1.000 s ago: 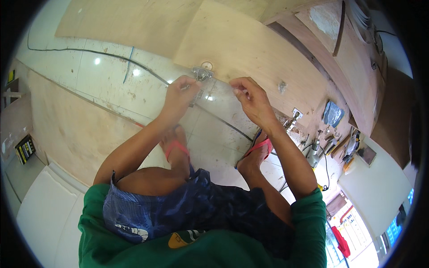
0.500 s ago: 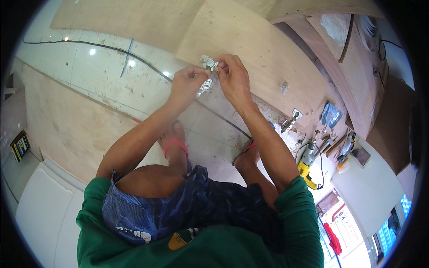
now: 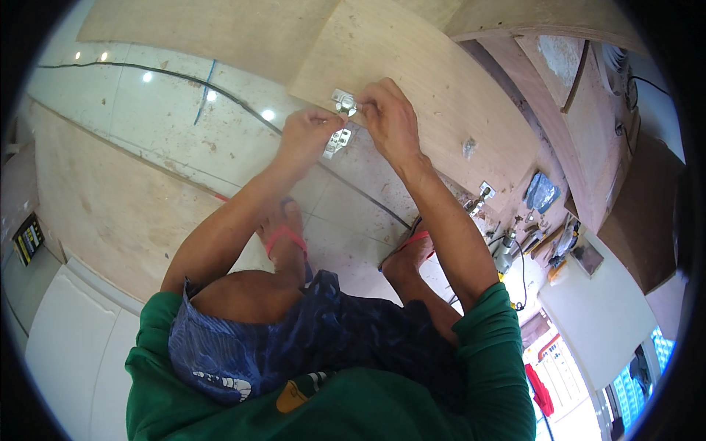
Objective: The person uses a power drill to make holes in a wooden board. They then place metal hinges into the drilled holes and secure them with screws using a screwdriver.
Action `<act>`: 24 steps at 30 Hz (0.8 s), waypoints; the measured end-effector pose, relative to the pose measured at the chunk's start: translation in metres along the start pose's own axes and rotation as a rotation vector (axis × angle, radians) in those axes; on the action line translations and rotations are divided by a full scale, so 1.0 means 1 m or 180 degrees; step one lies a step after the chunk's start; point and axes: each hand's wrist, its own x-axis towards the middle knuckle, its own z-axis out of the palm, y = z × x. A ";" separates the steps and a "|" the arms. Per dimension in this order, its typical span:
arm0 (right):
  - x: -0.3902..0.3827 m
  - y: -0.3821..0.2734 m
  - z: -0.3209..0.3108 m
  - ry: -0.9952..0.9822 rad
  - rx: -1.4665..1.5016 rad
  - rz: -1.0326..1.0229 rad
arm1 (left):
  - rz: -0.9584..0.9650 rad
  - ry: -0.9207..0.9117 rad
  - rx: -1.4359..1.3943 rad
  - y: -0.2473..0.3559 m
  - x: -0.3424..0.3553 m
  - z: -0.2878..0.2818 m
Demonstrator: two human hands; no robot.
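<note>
A metal cabinet hinge (image 3: 337,140) sits at the near edge of a pale plywood panel (image 3: 382,59). Its round cup end lies over the panel, while its arm hangs past the edge. My left hand (image 3: 300,140) is closed on the hinge from the left, thumb and forefinger pinched at its middle. Close to the cup's right side, the fingers of my right hand (image 3: 393,123) are bent together. Whatever they pinch, if anything, is too small to make out. Farther right along the same edge is a second hinge (image 3: 486,190), partly behind my right forearm.
A power drill (image 3: 504,257), partly hidden by my arm, lies at right among hand tools. Near it are a blue plastic bag (image 3: 542,192) and a small clear bag (image 3: 469,148). A black cable (image 3: 220,92) crosses the tiled floor. Another board (image 3: 110,176) lies at left.
The hinge has come to lie flatter against the panel edge. My right hand has shifted slightly right, showing more of the cup. My left hand stays at the hinge.
</note>
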 end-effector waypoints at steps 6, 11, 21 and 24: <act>0.009 0.000 -0.003 -0.0237 0.0015 0.0213 | -0.0133 -0.0026 0.0086 0.008 -0.001 -0.002; 0.015 -0.002 -0.005 -0.0262 -0.0228 0.0118 | -0.0354 -0.0035 -0.0189 0.006 0.003 0.000; 0.003 0.001 -0.003 -0.0108 -0.0280 -0.0027 | -0.0517 -0.0138 -0.0170 0.018 0.003 -0.001; 0.001 0.001 -0.004 -0.0116 -0.0193 -0.0049 | -0.0494 -0.0155 -0.0220 0.013 0.003 -0.002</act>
